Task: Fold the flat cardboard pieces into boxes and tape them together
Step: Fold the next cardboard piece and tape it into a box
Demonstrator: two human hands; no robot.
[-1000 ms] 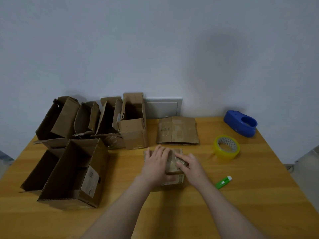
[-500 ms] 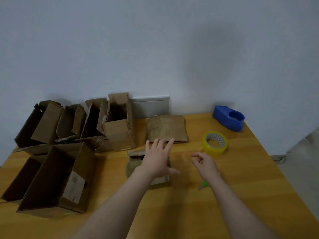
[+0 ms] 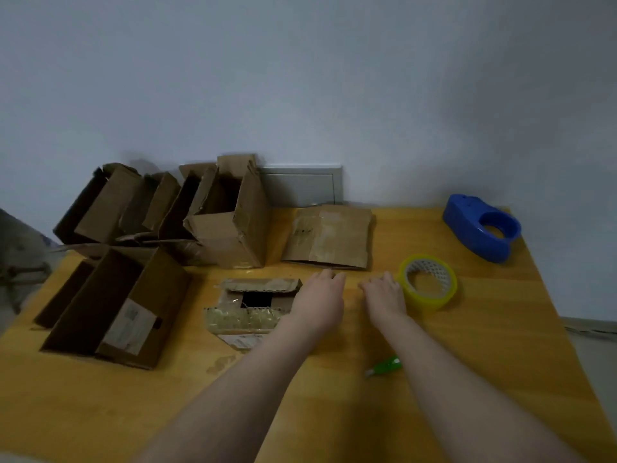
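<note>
head view, and from where i stand both sets of fingers lie stretched forward, loosely straight, with nothing in them. the left hand [image 3: 319, 297] hovers by the right side of the small half-made box [image 3: 253, 305], whose top flaps stand apart over a dark gap. its fingertips are near the front edge of the flat cardboard piece [image 3: 329, 237]. the right hand [image 3: 384, 292] is just beside the yellow tape roll [image 3: 429, 284]; whether it touches the roll i cannot tell.

the flat piece lies on the wooden table [image 3: 500, 329], near the wall, between the open boxes and the tape. it looks light and thin, creased and patched with old tape, so i'd expect it to bend along its worn folds and slide easily on the wood. the near edge, one hand at each corner, seems the place to take it.

further out sit a blue tape dispenser [image 3: 480, 232], a green marker [image 3: 384, 365] by the right forearm, a large open box [image 3: 117, 302] and a row of opened boxes [image 3: 167, 208].
</note>
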